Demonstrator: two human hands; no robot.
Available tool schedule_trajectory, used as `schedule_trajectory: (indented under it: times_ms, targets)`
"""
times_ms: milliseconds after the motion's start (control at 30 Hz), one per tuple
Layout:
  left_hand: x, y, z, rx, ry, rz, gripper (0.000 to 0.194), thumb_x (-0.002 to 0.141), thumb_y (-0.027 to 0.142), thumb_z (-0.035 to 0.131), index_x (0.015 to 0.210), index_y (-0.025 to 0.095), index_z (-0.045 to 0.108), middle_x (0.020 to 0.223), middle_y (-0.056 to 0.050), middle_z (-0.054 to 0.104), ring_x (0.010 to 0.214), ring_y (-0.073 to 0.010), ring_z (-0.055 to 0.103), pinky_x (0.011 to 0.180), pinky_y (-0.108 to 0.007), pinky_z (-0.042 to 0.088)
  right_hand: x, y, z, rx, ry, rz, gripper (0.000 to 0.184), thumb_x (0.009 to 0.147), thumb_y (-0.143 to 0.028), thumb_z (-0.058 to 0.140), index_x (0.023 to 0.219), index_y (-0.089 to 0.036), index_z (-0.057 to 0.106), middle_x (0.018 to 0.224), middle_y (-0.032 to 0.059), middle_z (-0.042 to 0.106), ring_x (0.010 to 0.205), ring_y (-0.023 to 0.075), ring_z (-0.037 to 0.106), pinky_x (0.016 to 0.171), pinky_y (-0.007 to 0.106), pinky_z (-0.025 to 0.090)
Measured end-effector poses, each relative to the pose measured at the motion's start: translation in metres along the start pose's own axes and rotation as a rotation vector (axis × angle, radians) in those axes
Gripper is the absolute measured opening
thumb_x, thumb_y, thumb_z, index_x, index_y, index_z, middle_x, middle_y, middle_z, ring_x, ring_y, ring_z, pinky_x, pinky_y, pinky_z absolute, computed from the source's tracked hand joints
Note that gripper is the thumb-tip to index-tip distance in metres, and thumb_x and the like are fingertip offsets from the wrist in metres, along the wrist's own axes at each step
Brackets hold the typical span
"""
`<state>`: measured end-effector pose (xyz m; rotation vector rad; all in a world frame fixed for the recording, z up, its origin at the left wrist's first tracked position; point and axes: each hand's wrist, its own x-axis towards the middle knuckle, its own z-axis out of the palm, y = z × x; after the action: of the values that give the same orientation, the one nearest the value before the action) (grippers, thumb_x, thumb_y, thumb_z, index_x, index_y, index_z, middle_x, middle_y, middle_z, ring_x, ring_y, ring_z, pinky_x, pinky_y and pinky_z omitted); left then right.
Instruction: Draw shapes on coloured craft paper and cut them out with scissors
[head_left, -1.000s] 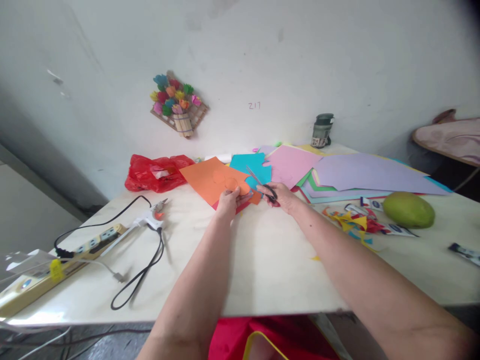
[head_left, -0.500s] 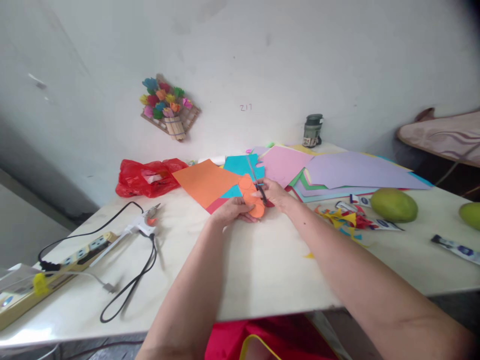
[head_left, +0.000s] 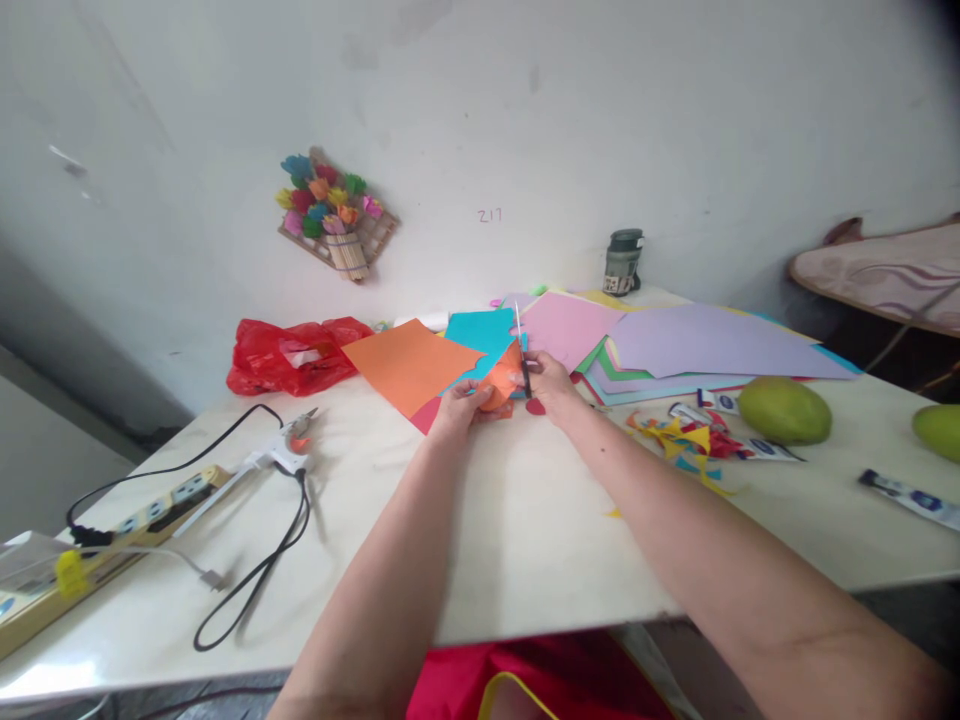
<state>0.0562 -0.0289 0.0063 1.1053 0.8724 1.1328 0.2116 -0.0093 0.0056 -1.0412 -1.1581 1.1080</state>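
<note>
My left hand point(head_left: 466, 402) pinches a small piece of orange paper point(head_left: 501, 380), which is tilted up off the table. In my right hand point(head_left: 546, 380) is a pair of scissors point(head_left: 525, 372), dark at the handle, with the blades pointing away from me along the paper's right edge. Whether the blades are parted, I cannot tell. Behind my hands lies a blue sheet point(head_left: 481, 328). A larger orange sheet point(head_left: 411, 362) rests to the left, over a red sheet. A small red paper piece point(head_left: 535, 407) sits just under my right hand.
A red plastic bag point(head_left: 289, 355), a glue gun point(head_left: 289, 445) and a power strip point(head_left: 150, 515) with cables occupy the left. Coloured sheets point(head_left: 712, 340) spread at the back right. Paper scraps point(head_left: 690, 440), glue tubes and a green mango point(head_left: 785, 410) lie right; a bottle point(head_left: 623, 262) stands behind.
The orange paper has turned and tilted up in my left hand. My right hand and the scissors have shifted slightly, and the blades now point straighter away from me.
</note>
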Motion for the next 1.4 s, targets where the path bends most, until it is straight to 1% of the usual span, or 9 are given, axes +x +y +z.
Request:
schedule_trajectory:
  times_ms: [100,333,467,600,700,900,967,1167,1400]
  targets:
    - [0.002,-0.002,-0.001,0.014,0.012,0.006,0.017,0.073,0.024,0.066,0.082,0.014,0.055,0.07,-0.006,0.067,0.058,-0.0183,0.066,0.049,-0.023,0.049,-0.001,0.0,0.002,0.079,0.113,-0.035,0.035,0.056,-0.025,0.069,0.086,-0.021,0.051,0.065,-0.0045,0.058,0.053,0.0109,0.054,0.053,0.024,0.046]
    - [0.006,-0.005,-0.003,-0.041,-0.009,-0.014,0.012,0.073,0.019,0.066,0.071,0.012,0.057,0.059,-0.005,0.064,0.058,-0.0151,0.066,0.046,-0.017,0.046,-0.003,-0.003,0.005,0.085,0.173,-0.021,0.035,0.056,-0.027,0.069,0.085,-0.021,0.051,0.06,-0.0072,0.055,0.05,0.009,0.051,0.052,0.023,0.044]
    - [0.007,-0.005,-0.003,-0.053,0.016,-0.008,0.013,0.074,0.02,0.066,0.072,0.012,0.056,0.059,-0.005,0.064,0.058,-0.0158,0.066,0.048,-0.019,0.048,-0.004,-0.005,0.005,0.062,0.175,-0.022,0.035,0.057,-0.028,0.07,0.085,-0.021,0.051,0.061,-0.0066,0.055,0.049,0.0093,0.051,0.052,0.023,0.045]
    - [0.007,-0.003,-0.006,-0.131,0.106,0.031,0.019,0.074,0.023,0.068,0.076,0.014,0.051,0.065,-0.004,0.066,0.063,-0.0173,0.067,0.058,-0.025,0.053,-0.004,-0.007,0.003,0.07,0.139,-0.021,0.04,0.055,-0.03,0.074,0.086,-0.021,0.05,0.059,-0.0063,0.055,0.046,0.0091,0.051,0.048,0.023,0.044]
    - [0.008,0.0,-0.011,-0.186,0.184,0.127,0.02,0.074,0.025,0.068,0.075,0.014,0.051,0.072,-0.004,0.066,0.071,-0.0171,0.068,0.065,-0.026,0.054,-0.005,-0.007,-0.003,0.036,0.033,-0.005,0.038,0.057,-0.035,0.074,0.084,-0.019,0.052,0.052,-0.0063,0.052,0.041,0.0083,0.048,0.042,0.022,0.041]
    - [0.01,0.003,-0.026,-0.227,0.277,0.228,0.019,0.074,0.026,0.067,0.076,0.015,0.051,0.075,-0.004,0.066,0.079,-0.0193,0.068,0.073,-0.028,0.052,-0.01,-0.015,-0.023,-0.146,-0.419,0.067,0.033,0.066,-0.045,0.068,0.069,-0.016,0.051,0.05,-0.0017,0.055,0.038,0.0071,0.045,0.035,0.019,0.032]
    - [0.01,0.004,-0.029,-0.244,0.29,0.246,0.019,0.075,0.026,0.066,0.077,0.014,0.051,0.075,-0.005,0.066,0.08,-0.0197,0.068,0.075,-0.029,0.051,-0.012,-0.022,-0.029,-0.232,-0.527,0.072,0.035,0.068,-0.046,0.066,0.066,-0.016,0.05,0.05,-0.0004,0.056,0.038,0.0071,0.046,0.035,0.019,0.032]
    - [0.008,0.006,-0.028,-0.32,0.293,0.234,0.019,0.074,0.023,0.067,0.072,0.014,0.05,0.072,-0.004,0.065,0.078,-0.02,0.068,0.081,-0.033,0.05,-0.017,-0.036,-0.035,-0.358,-0.629,0.109,0.034,0.069,-0.046,0.064,0.065,-0.015,0.051,0.051,0.0002,0.056,0.039,0.0079,0.046,0.036,0.02,0.035]
    - [0.009,0.003,-0.022,-0.339,0.232,0.188,0.012,0.073,0.018,0.066,0.071,0.012,0.056,0.072,-0.005,0.066,0.075,-0.0187,0.068,0.085,-0.035,0.05,-0.014,-0.025,-0.03,-0.382,-0.636,0.098,0.032,0.068,-0.044,0.064,0.062,-0.016,0.05,0.051,-0.0006,0.056,0.038,0.0074,0.047,0.035,0.019,0.034]
